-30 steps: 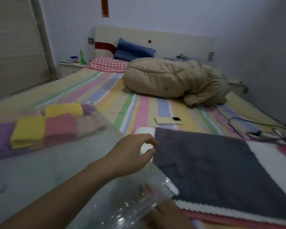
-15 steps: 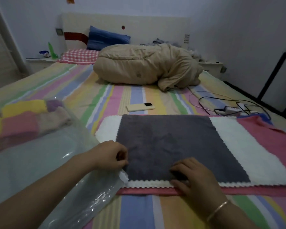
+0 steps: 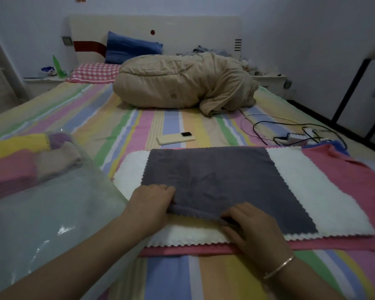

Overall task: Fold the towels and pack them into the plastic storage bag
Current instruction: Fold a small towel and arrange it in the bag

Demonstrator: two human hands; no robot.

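Striped bedding (image 3: pixel 171 276) fills the frame, a beige duvet (image 3: pixel 178 83) heaped at upper centre. At left the plastic storage bag (image 3: pixel 52 213) already holds folded towels (image 3: pixel 30 161). At centre the left hand (image 3: pixel 152 202) and right hand (image 3: pixel 253 226) both pinch the grey towel (image 3: pixel 214 180) by its near edge, lifted off the white towel (image 3: pixel 312 191) beneath. An uneven lift could skew the fold or drag that white towel along. Half a second ago the edge lay flat under resting hands.

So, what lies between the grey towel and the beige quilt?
In the head view, a cream phone lies on the striped sheet between the grey towel and beige quilt.
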